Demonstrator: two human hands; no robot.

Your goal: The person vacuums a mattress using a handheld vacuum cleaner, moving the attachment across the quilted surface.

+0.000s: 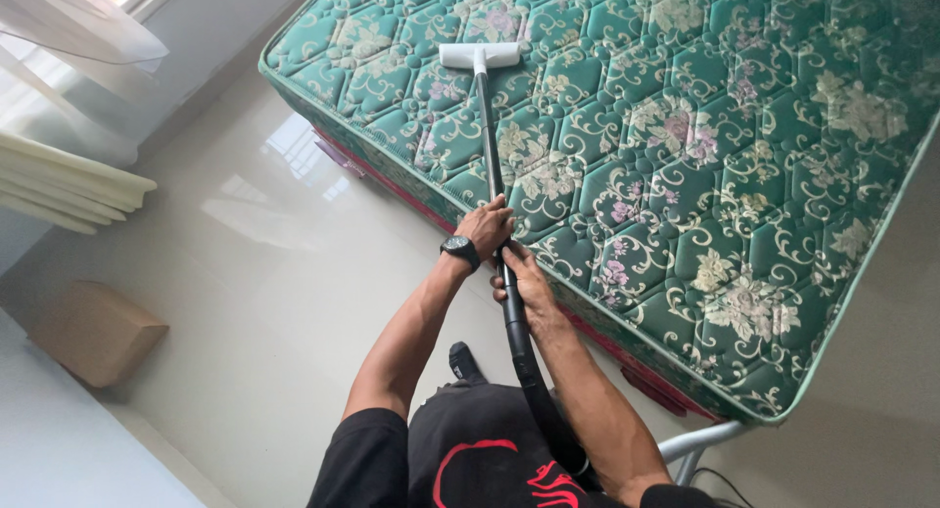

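From the head view, the black vacuum wand [493, 146] runs lengthwise away from the person, its white nozzle [480, 55] lying flat on the green floral quilted mattress [705, 156] near its far edge. The left hand [485, 226], wearing a black wristwatch [460, 250], has its grip wrapped around the wand, arm stretched forward. The right hand [527, 285] clasps the tube just below, beside the black hose [534, 381]. A cardboard box [96, 332] sits on the glossy floor [274, 302].

Single head view, steep downward tilt over own arms, mattress [685, 156] ahead, floor [245, 302] left.
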